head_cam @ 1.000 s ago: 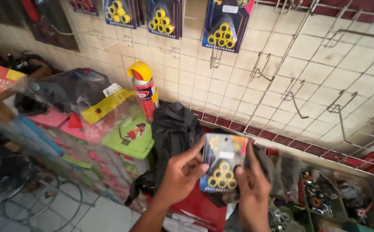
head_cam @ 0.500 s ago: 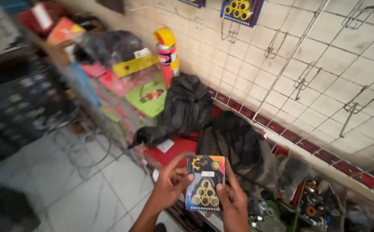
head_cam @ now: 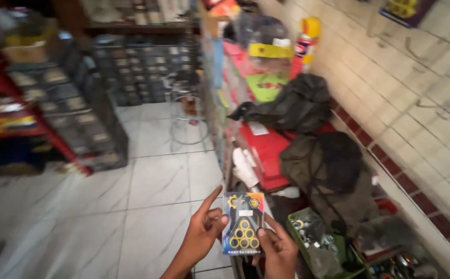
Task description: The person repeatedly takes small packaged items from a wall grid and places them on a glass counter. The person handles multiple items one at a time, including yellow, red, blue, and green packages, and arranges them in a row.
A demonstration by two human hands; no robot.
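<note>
You are holding a small flat blister card with a dark printed backing and a triangle of yellow rings (head_cam: 242,223) between both hands, low in front of you. Your left hand (head_cam: 203,232) is pinching the card's left edge, thumb and lower fingers closed on it while the forefinger is pointing up and away. Your right hand (head_cam: 278,249) is gripping the lower right corner, thumb pressing on the front. Just right of that hand a green plastic bin of bagged metal hardware (head_cam: 322,247) is sitting; the view is blurred there, so the contents are probably small parts. Beyond the right hand a crumpled olive-black cloth bag (head_cam: 333,170) is lying on a red box (head_cam: 266,150). Left of your left hand pale floor tiles (head_cam: 147,196) are stretching away.
</note>
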